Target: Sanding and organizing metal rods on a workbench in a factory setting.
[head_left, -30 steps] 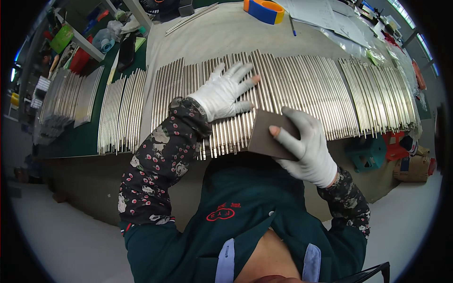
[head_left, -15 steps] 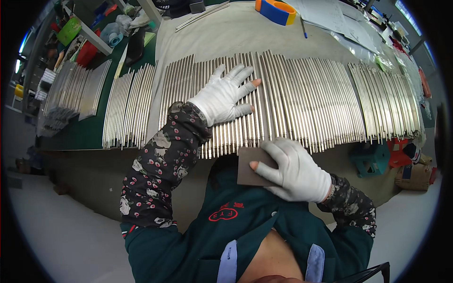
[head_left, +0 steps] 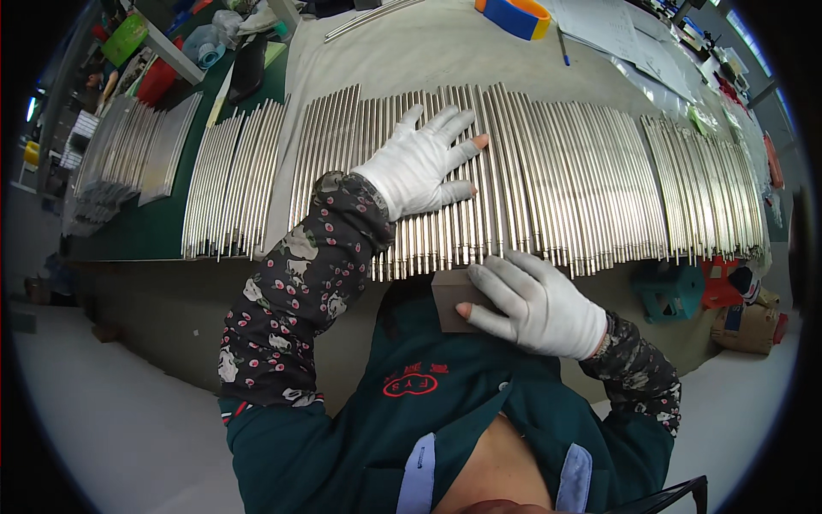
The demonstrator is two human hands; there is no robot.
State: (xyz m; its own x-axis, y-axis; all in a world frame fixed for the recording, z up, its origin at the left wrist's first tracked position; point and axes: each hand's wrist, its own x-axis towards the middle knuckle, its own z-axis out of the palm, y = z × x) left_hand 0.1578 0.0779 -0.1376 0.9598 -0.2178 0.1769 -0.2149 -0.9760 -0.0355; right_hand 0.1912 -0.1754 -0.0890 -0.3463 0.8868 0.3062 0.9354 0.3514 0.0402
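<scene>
A long row of thin, shiny metal rods [head_left: 591,184] lies side by side on the cloth-covered table, their near ends at its front edge. My left hand [head_left: 418,167], in a white glove with bare thumb and index tips, rests flat across the middle rods, fingers spread. At the near ends of the rods, my right hand [head_left: 548,307], gloved likewise, grips a flat grey-brown block [head_left: 452,301] that looks like a sanding block. The block's far edge is right by the rod ends; whether it touches them I cannot tell.
Further rods [head_left: 224,184] lie to the left, beside plastic-wrapped bundles [head_left: 124,158]. A dark phone-like object [head_left: 248,68], a blue-and-yellow tape ring [head_left: 518,17], a pen [head_left: 563,47] and papers [head_left: 604,30] are farther back. A teal stool [head_left: 668,291] stands below at right.
The block has tipped slightly in my right hand, so its far edge now shows. My left hand stays flat on the rods, a little farther right in the view, which has itself shifted slightly.
</scene>
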